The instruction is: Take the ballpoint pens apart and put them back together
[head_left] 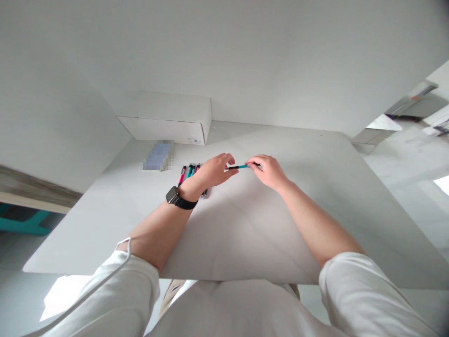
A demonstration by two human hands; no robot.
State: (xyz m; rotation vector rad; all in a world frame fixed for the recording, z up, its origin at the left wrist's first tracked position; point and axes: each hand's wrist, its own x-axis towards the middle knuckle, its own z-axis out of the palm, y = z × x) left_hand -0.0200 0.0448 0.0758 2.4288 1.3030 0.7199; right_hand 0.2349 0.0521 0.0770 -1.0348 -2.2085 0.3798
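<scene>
My right hand (pixel 268 169) pinches one end of a teal and black pen (pixel 241 166) between thumb and fingers. The pen lies almost level, its black end pointing left. My left hand (pixel 215 169) is around that end, thumb and curled fingers apart; no firm grip on the pen shows. Under and behind my left hand and wrist, several pens lie side by side on the table, among them a pink pen (pixel 182 175) and a teal pen (pixel 190 170). My left hand and wrist hide parts of them.
On the white table (pixel 245 243), a long white box (pixel 161 128) stands at the back left against the wall. A blurred-out bluish rectangle (pixel 157 156) lies in front of it. A black watch (pixel 180 198) is on my left wrist. A white cable (pixel 101 281) runs along my left sleeve.
</scene>
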